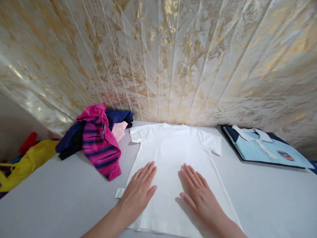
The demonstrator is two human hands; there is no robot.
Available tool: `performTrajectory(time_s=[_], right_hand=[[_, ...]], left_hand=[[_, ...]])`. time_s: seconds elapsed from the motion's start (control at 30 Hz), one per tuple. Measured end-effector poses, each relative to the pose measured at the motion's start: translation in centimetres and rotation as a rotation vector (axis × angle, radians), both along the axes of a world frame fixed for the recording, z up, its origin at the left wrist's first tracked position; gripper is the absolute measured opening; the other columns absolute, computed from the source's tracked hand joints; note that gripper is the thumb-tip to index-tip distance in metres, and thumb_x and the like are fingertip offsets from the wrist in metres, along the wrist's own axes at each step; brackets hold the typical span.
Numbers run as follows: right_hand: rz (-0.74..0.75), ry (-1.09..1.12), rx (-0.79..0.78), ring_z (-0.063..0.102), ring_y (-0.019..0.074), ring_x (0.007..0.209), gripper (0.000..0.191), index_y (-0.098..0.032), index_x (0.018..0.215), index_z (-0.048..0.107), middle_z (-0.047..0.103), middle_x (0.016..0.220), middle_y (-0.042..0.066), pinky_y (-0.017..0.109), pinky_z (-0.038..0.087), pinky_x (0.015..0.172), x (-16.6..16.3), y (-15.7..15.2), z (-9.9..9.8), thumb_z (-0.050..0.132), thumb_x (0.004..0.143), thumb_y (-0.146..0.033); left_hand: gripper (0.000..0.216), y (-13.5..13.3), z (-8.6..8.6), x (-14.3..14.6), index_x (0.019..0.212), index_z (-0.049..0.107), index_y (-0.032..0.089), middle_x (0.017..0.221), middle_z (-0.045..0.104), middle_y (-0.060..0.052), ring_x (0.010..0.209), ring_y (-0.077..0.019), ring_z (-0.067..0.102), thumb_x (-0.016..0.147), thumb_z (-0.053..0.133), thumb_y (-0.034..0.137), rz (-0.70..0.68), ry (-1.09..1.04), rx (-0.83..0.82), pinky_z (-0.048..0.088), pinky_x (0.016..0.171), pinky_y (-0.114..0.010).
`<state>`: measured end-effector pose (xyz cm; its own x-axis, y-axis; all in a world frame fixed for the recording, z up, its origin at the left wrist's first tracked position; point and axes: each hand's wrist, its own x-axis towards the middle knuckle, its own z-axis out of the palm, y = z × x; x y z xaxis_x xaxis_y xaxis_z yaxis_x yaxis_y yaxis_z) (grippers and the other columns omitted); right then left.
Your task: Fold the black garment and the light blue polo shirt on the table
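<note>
A white short-sleeved T-shirt (170, 148) is spread out on the pale table, its neckline toward the wall and its hem toward me. My left hand (140, 186) rests flat on the shirt's left side, fingers stretched out and thumb apart. Over the right half is my right hand (198, 191), palm down with fingers extended; a shadow shows beside it, and whether the whole palm touches the cloth I cannot tell. A small white label (119, 193) sticks out from the shirt's left edge near my left wrist. Neither hand grips anything.
A crumpled heap of pink, navy and black clothes (99, 138) lies at the table's back left. Folded shirts with a light blue polo (267, 145) on top lie at the back right. Yellow cloth (32, 162) is at the far left. A gold-patterned curtain (158, 59) hangs behind the table (74, 198).
</note>
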<state>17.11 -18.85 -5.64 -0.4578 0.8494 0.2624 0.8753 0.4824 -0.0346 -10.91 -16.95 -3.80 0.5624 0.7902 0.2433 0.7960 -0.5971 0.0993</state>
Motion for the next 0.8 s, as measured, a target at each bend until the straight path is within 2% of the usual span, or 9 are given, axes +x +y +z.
performTrajectory(time_s=[0.1,0.27,0.37,0.43,0.53,0.63,0.7,0.8], right_hand=[[0.007,-0.024,-0.064,0.022,0.0266,0.142,0.068,-0.023,0.151,0.012,0.017,0.156,0.007,0.045,0.027,0.111,0.1,-1.2,0.4,0.038,0.094,-0.05],[-0.08,-0.049,-0.079,0.018,0.026,0.143,0.069,-0.025,0.151,0.011,0.017,0.156,0.005,0.047,0.023,0.113,2.8,-0.9,-0.1,0.039,0.093,-0.05],[-0.072,-0.039,-0.091,0.018,0.0267,0.143,0.067,-0.024,0.151,0.016,0.019,0.156,0.006,0.048,0.024,0.112,3.4,-0.9,-0.2,0.039,0.093,-0.05],[-0.035,0.001,-0.105,0.02,0.0274,0.142,0.064,-0.023,0.15,0.019,0.022,0.155,0.008,0.048,0.026,0.111,2.9,-1.2,0.4,0.039,0.094,-0.047],[0.106,0.126,-0.163,0.027,0.0265,0.14,0.06,-0.02,0.147,0.027,0.035,0.15,0.01,0.043,0.032,0.108,0.9,-2.1,2.5,0.044,0.093,-0.039],[0.271,0.292,-0.319,0.044,0.0236,0.125,0.039,-0.021,0.128,0.05,0.056,0.13,0.009,0.037,0.04,0.099,-2.5,-3.0,4.9,0.048,0.089,-0.024],[0.343,0.387,-0.428,0.054,0.0212,0.105,0.025,-0.021,0.109,0.059,0.062,0.112,0.008,0.034,0.045,0.087,-5.0,-3.2,5.8,0.05,0.086,-0.017],[0.415,0.426,-0.495,0.053,0.0193,0.088,0.019,-0.021,0.096,0.061,0.062,0.098,0.005,0.032,0.044,0.077,-8.4,-3.2,5.6,0.06,0.077,-0.017]], left_hand=[[0.057,-0.6,0.2,-0.5,0.149,0.018,0.02,0.154,0.023,-0.008,0.141,-0.022,0.023,0.098,0.037,0.036,-0.031,0.027,-0.031,0.03,0.111,-0.041],[0.055,-0.4,0.5,-1.8,0.149,0.021,0.022,0.155,0.022,-0.008,0.141,-0.023,0.023,0.098,0.039,0.036,-0.082,0.042,-0.051,0.027,0.112,-0.042],[0.051,-0.6,0.7,-2.0,0.146,0.027,0.022,0.154,0.025,-0.009,0.141,-0.0242,0.022,0.098,0.04,0.034,-0.111,-0.014,-0.077,0.027,0.111,-0.044],[0.044,-1.2,1.2,-2.2,0.14,0.037,0.022,0.152,0.03,-0.009,0.14,-0.0243,0.024,0.097,0.042,0.03,-0.175,-0.069,-0.139,0.027,0.11,-0.043],[0.022,-2.6,2.5,-2.8,0.114,0.055,0.022,0.133,0.05,-0.007,0.126,-0.0221,0.041,0.093,0.05,0.024,-0.241,-0.181,-0.304,0.035,0.102,-0.037],[0.006,-4.2,3.8,-3.8,0.091,0.056,0.021,0.104,0.058,-0.002,0.099,-0.0175,0.051,0.086,0.06,0.021,-0.219,-0.255,-0.458,0.041,0.087,-0.03],[0.011,-5.0,4.3,-4.4,0.088,0.054,0.021,0.097,0.057,0.0,0.092,-0.0164,0.051,0.083,0.064,0.02,-0.207,-0.247,-0.497,0.039,0.084,-0.029],[0.011,-5.6,4.4,-4.9,0.09,0.055,0.021,0.095,0.056,0.0,0.089,-0.0166,0.05,0.084,0.064,0.019,-0.184,-0.213,-0.49,0.037,0.085,-0.03]])
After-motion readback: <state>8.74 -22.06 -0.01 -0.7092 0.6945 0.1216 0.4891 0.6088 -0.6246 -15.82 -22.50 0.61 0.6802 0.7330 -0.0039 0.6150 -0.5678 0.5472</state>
